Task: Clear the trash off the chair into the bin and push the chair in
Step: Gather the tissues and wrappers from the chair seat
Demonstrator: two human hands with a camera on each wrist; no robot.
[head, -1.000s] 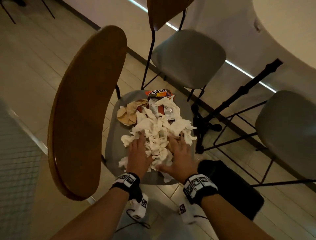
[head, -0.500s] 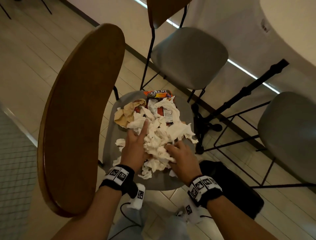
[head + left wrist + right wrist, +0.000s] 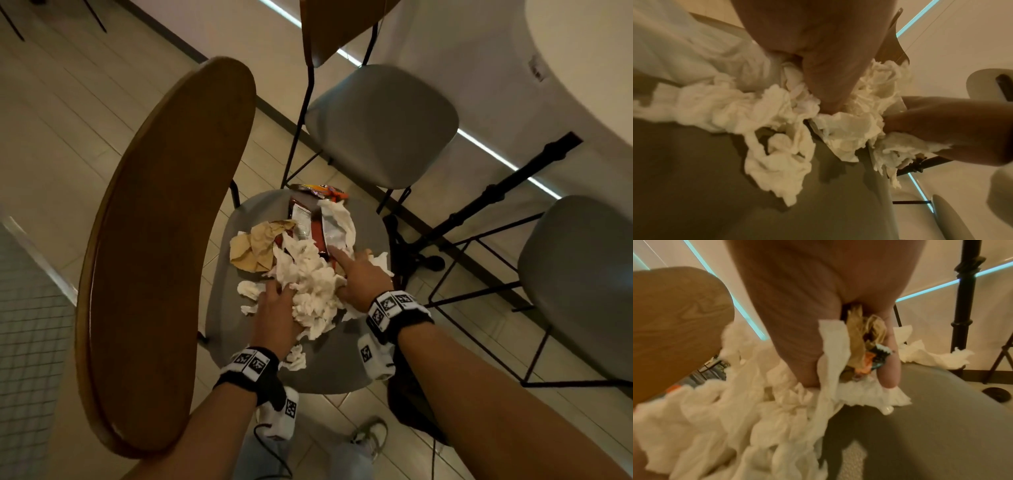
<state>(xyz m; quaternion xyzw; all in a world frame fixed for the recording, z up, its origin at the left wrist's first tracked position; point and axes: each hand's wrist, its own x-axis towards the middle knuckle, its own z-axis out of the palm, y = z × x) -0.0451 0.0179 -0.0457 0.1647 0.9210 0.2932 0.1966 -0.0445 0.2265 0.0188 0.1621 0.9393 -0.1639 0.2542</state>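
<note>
A: Big picture first: the chair [image 3: 346, 363] fills the middle of the head view, grey seat low centre, its wooden backrest [image 3: 161, 260] sweeping down the left side.

B: And two more grey chairs, one [image 3: 380, 123] at upper centre, another [image 3: 579, 281] at the right edge, with a black table leg [image 3: 486, 202] slanting between them.

A: The bin [image 3: 411, 401] is the dark shape at lower centre-right, tucked just below the seat's edge, mostly behind the right forearm.

B: On to the trash. A heap of white tissues [image 3: 311, 284] sits mid-seat, right between both hands.

A: Crumpled brown paper [image 3: 257, 245] lies just left of the heap, snack wrappers [image 3: 308, 219] above it toward the far edge of the seat.

B: Left hand [image 3: 275, 317] comes in from the lower left of the heap. The left wrist view shows its fingers [image 3: 830, 78] dug down into the tissues, paper bunched round them.

A: Right hand [image 3: 363, 281] is on the heap's right side, forefinger stretched up toward the wrappers.

B: The other fingers [image 3: 890, 363] are curled, though. In the right wrist view they clutch tissue plus a scrap of brown paper and a colourful wrapper piece against the palm.

A: A loose tissue [image 3: 929, 356] lies on the seat edge at the right of that view.
</note>
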